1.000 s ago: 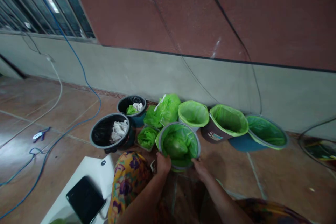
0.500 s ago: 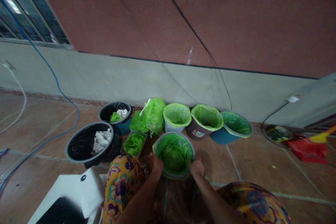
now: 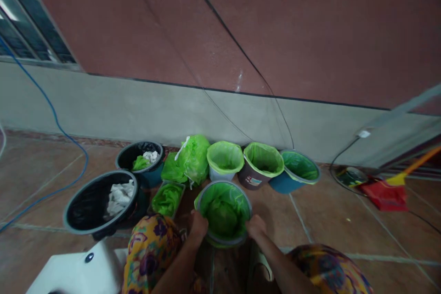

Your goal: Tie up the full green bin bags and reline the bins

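Observation:
Between my knees stands a small round bin point(image 3: 224, 241) with a grey rim, lined with a green plastic bag point(image 3: 223, 213). My left hand point(image 3: 199, 226) is closed at the left side of its rim, and my right hand point(image 3: 256, 227) is closed at the right side. The liner's edge sticks out past the rim on the left. Just beyond my left hand lies a clear tray point(image 3: 182, 187) filled with crumpled green bags point(image 3: 166, 199). My fingertips are partly hidden against the bin.
Along the wall stand a white bin point(image 3: 220, 177), a brown bin point(image 3: 246, 179) and a blue bin point(image 3: 280, 185), all green-lined. Tied green bags point(image 3: 195, 158) sit beside two black-lined bins point(image 3: 99, 202) point(image 3: 148, 179) with waste. A red dustpan point(image 3: 386, 195) lies right; a white object point(image 3: 76, 271) stands lower left.
My view has shifted, so the scene sits further left and slightly lower. Both hands stay at the sides of the bin's rim.

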`<state>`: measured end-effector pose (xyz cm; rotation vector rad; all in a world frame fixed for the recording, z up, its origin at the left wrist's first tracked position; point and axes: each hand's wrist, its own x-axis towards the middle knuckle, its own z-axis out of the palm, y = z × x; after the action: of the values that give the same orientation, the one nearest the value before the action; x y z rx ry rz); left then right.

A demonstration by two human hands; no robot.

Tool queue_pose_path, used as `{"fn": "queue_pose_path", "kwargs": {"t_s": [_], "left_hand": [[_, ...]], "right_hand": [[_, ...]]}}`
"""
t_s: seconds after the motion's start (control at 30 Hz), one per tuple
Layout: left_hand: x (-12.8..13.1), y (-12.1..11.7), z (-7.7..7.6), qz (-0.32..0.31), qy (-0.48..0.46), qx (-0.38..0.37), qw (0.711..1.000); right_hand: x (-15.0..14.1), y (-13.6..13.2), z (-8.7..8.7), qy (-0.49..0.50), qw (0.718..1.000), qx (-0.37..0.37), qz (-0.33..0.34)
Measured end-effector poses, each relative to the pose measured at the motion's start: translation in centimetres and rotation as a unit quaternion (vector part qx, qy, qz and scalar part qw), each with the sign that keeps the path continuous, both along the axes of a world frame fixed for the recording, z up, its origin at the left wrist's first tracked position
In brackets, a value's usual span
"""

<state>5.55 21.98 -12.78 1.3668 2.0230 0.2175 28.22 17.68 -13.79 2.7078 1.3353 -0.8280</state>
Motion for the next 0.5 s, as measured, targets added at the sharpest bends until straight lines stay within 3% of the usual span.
{"fn": "queue_pose_path", "kwargs": {"t_s": [0.13, 0.23, 0.4, 0.5], "left_hand": [[-0.5, 0.6, 1.8, -0.03, 0.005, -0.015, 0.999], [-0.7, 1.2, 3.5, -0.056, -0.029, 0.048, 0.997], [-0.6, 2.2, 3.8, 0.009, -0.173, 0.221, 0.96], [-0.5, 2.6, 2.7, 0.033, -0.153, 0.188, 0.97]], "right_hand": [[1.0, -0.1, 1.6, 0.035, 0.999, 0.039, -0.015], [2.1, 0.1, 3.2, 0.136, 0.984, 0.089, -0.078], [3.8, 3.7, 6.7, 0.292, 0.897, 0.273, -0.189], [4.7, 8.6, 8.5, 0.293, 0.858, 0.337, -0.254]]}}
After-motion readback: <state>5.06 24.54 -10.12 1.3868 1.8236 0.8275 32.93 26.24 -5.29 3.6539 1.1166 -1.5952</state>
